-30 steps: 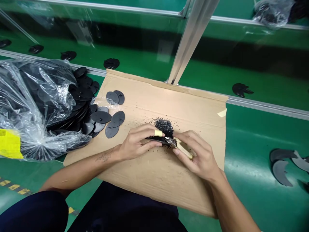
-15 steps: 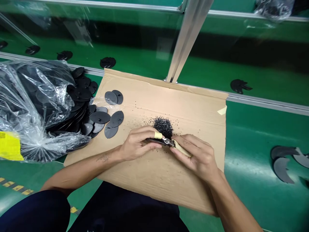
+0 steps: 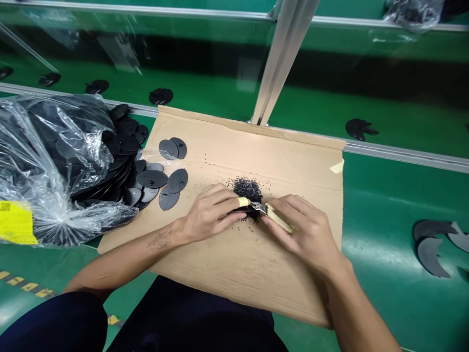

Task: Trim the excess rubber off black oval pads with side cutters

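Observation:
Between the thumb and fingers of my left hand (image 3: pixel 216 210) is a black disc (image 3: pixel 240 210), mostly hidden by the fingers. Yellowish tape wraps one fingertip of that hand. My right hand (image 3: pixel 302 230) is closed around small cutting pliers (image 3: pixel 276 218) with pale yellow handles; their metal jaws point left and meet the edge of the disc. Just beyond both hands a pile of tiny black bits (image 3: pixel 247 188) lies on the cardboard sheet (image 3: pixel 234 269). Several black discs (image 3: pixel 177 181) rest at the left side of the cardboard.
On the left, a clear plastic bag (image 3: pixel 54 161) spills many black discs; a yellow label (image 3: pixel 16 222) is on it. A metal post (image 3: pixel 286 58) rises behind the cardboard. Curved dark pieces (image 3: pixel 431 254) lie at the right.
Both hands have shifted slightly, and the disc in my left hand is tilted differently. The pliers have moved a little to the right relative to the pile.

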### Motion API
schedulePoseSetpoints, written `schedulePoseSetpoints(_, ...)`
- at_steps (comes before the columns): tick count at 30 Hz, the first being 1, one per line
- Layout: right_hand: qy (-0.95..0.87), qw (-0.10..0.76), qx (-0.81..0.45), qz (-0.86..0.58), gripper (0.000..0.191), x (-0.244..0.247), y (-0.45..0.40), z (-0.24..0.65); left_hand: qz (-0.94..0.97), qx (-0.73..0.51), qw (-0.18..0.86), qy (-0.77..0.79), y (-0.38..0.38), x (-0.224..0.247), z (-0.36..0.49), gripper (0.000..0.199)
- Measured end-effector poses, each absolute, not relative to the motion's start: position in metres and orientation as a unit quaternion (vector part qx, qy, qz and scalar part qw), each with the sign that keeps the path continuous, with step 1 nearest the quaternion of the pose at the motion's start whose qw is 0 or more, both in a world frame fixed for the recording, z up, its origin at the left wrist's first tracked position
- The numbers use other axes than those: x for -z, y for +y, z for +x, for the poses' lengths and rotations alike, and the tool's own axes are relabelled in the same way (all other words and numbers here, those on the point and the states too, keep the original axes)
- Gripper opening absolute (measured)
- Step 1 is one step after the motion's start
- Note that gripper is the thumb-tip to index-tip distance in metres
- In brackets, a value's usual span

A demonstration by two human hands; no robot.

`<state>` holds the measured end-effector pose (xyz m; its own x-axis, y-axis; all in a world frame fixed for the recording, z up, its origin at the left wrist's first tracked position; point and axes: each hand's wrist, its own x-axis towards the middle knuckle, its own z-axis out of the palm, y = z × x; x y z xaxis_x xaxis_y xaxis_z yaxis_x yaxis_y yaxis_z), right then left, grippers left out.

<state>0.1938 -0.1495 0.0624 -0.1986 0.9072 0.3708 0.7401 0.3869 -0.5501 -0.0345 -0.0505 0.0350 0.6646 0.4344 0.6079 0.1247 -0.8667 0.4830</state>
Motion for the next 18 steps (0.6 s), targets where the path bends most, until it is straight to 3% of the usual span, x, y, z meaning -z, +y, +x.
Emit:
schedulePoseSetpoints(6, -0.687, 0.392, -0.267, -0.551, 0.026, -0.065, -0.15, 0.186, 0.798, -0.423, 0.373, 0.212, -0.058, -0.037, -0.034, 0.018)
schedulePoseSetpoints(10, -0.695, 0.432, -0.245, -0.521, 0.014, -0.059, -0.152, 0.177, 0.766, -0.416, 0.452, 0.189, -0.063, -0.038, -0.035, 0.021)
schedulePoseSetpoints(15, -0.782, 0.401, -0.07, -0.472, 0.018, -0.054, -0.153, 0.173, 0.897, -0.345, 0.235, 0.146, -0.056, -0.036, -0.036, 0.023)
schedulePoseSetpoints(18, -0.795, 0.41, -0.116, -0.433, 0.021, -0.057, -0.154, 0.171, 0.935, -0.289, 0.156, 0.135, -0.054, -0.033, -0.037, 0.024)
